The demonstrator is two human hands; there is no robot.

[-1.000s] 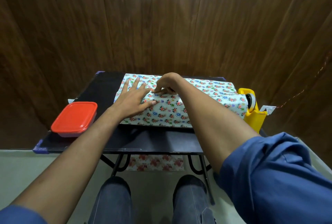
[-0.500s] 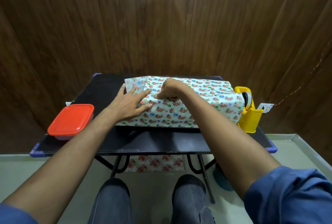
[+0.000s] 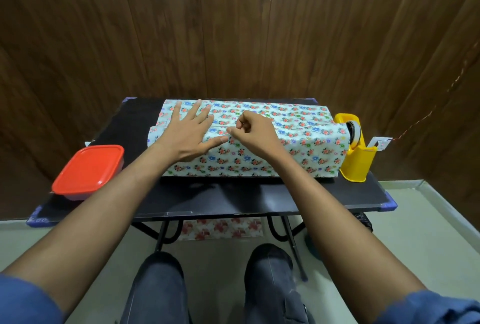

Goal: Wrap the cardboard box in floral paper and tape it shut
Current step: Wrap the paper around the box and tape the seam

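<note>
The wrapped box (image 3: 259, 142) lies lengthwise along the far half of the black surface (image 3: 233, 199), floral paper (image 3: 298, 118) folded over its top with the seam running along it.

Left of the box, a red-lidded container (image 3: 88, 170) sits at the surface's left edge, slightly overhanging; a sweep of the left forearm could knock it off. The left hand (image 3: 187, 134) lies flat, fingers spread, pressing the paper on the box's left part. If it lifts before tape goes on, the flap will likely spring up.

Just right of it, the right hand (image 3: 253, 132) has its fingers curled, fingertips pinched at the seam; whether they hold tape I cannot tell.

Touching the box's right end stands the yellow tape dispenser (image 3: 354, 152), near the surface's right edge, so a shove of the box could tip it over. Open room lies only in front of the box.
</note>
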